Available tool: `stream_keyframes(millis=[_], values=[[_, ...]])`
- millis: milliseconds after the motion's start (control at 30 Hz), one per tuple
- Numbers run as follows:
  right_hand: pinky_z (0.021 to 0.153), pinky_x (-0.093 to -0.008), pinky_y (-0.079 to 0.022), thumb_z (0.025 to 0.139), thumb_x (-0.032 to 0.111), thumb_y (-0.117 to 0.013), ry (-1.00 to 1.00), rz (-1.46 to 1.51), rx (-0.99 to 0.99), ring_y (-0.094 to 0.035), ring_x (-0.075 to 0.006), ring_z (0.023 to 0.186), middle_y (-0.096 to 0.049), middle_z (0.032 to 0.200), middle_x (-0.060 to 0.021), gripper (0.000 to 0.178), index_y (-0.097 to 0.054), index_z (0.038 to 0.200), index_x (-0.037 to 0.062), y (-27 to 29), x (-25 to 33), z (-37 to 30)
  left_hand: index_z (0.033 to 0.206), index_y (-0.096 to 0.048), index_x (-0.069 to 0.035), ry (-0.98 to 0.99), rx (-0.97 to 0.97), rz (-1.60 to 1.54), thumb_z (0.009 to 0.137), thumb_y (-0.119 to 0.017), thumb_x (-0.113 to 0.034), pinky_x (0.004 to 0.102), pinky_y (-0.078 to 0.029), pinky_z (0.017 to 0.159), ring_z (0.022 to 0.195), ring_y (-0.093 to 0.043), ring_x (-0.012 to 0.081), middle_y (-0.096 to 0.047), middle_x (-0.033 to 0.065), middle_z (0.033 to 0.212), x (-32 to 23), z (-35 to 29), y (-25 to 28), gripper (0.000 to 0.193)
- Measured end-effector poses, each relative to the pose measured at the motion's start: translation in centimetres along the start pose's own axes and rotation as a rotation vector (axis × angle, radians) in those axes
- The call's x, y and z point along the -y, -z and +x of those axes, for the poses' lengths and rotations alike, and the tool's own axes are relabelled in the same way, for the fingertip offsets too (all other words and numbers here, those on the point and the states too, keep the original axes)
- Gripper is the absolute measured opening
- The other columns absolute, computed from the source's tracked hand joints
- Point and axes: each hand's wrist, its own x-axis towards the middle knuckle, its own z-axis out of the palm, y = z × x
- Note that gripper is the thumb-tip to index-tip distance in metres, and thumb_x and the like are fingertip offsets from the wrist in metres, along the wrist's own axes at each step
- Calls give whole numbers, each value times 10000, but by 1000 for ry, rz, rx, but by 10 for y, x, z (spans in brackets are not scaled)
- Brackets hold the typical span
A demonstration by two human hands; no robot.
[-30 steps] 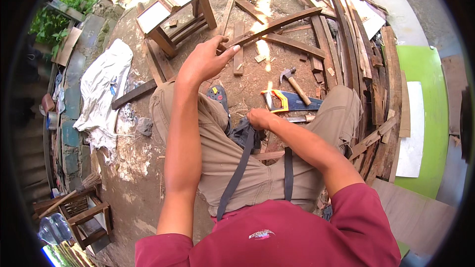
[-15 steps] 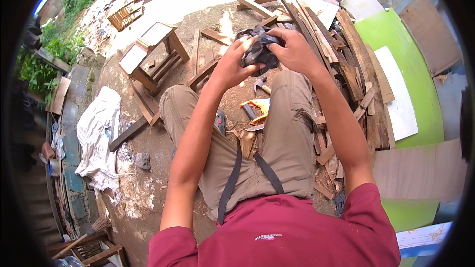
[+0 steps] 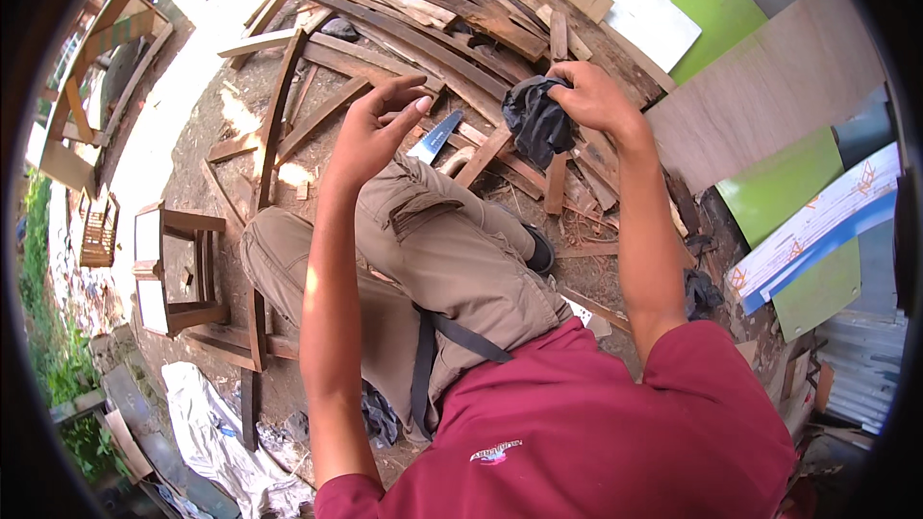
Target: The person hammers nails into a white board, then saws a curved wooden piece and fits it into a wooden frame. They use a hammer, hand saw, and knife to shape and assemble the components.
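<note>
Moved rightward: dark cloth (image 3: 538, 122), gripped by right hand (image 3: 594, 99), upper centre; left hand (image 3: 380, 130) empty, half-curled. Step, apparently: cloth aside; next needs release.

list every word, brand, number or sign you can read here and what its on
Maroon shirt: small print on the front; I don't copy out wording.
Saw blade: small marking, too small to read.
White-and-blue sheet: orange marks, too unclear to read.

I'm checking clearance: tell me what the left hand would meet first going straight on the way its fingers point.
Probably the wood pile beyond its fingers, though depth is unclear and the left hand may pass above those boards.
</note>
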Motion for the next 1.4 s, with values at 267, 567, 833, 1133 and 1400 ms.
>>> stream_keyframes(millis=[267, 567, 833, 1133, 1400], values=[[836, -465, -511, 856, 196, -626, -583, -27, -264, -695, -408, 927, -706, 919, -288, 300, -708, 978, -65, -19, -117, -93, 1147, -664, -12, 73, 221, -320, 1059, -571, -148, 298, -538, 821, 937, -687, 143, -735, 61, 1052, 75, 20, -107, 186], [910, -498, -519, 842, 289, -638, -808, -221, -184, -669, -473, 1086, -677, 1029, -373, 437, -704, 1018, -106, -64, -227, -131, 1086, -687, 34, 84, 327, 72, 1023, -624, -115, 316, -557, 832, 912, -701, 146, -750, 83, 965, 91, 20, -131, 173], [804, -262, -529, 986, 75, -566, -310, 928, -300, -683, -128, 895, -727, 1037, -90, 221, -639, 1160, -41, -52, -46, -84, 1561, -325, -47, -283, 162, 259, 594, -981, -381, 472, -329, 1203, 1469, -357, 404, -354, 228, 1588, 44, -9, -76, 1216], [1093, -450, -458, 989, 37, -504, 285, 1473, 380, -584, -322, 1280, -548, 1393, -264, 519, -379, 1460, -138, -90, 178, -50, 1388, -581, -70, -515, -587, 511, 701, -835, -182, 474, -476, 1043, 1239, -607, 340, -662, 151, 1280, -34, -134, 25, 741], [939, -329, -508, 1000, 105, -623, 586, 1004, 955, -654, -173, 1006, -694, 1082, -110, 339, -603, 1292, -66, -162, 302, -67, 1100, -738, -18, 113, -1134, 652, 838, -763, -48, 317, -552, 763, 839, -727, 211, -757, 111, 941, -63, -338, 63, 265]])
